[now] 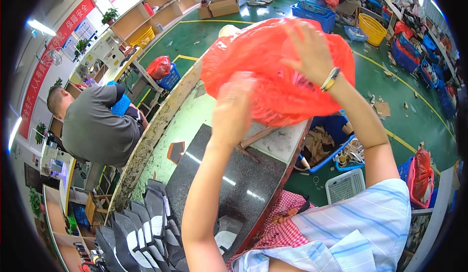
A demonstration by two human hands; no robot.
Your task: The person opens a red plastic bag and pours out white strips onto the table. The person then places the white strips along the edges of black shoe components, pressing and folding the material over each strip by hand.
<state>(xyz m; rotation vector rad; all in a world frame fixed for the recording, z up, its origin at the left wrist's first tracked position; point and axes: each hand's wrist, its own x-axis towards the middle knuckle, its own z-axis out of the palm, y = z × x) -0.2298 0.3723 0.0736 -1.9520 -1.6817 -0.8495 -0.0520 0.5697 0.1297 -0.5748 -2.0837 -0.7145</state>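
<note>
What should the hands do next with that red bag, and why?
I'd probably close the right hand on the crumpled red bag: that hand looks open and spread, while the left hand is too blurred to confirm a grip. With the bag looking loose and puffed out, a firmer hold might help control it.

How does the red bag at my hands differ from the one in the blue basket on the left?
The near bag spreads wide over the workbench, while the far bag sits bunched in a blue basket. The left hand and right hand are at the near bag; no hand touches the far bag. Both are shiny red plastic.
</note>
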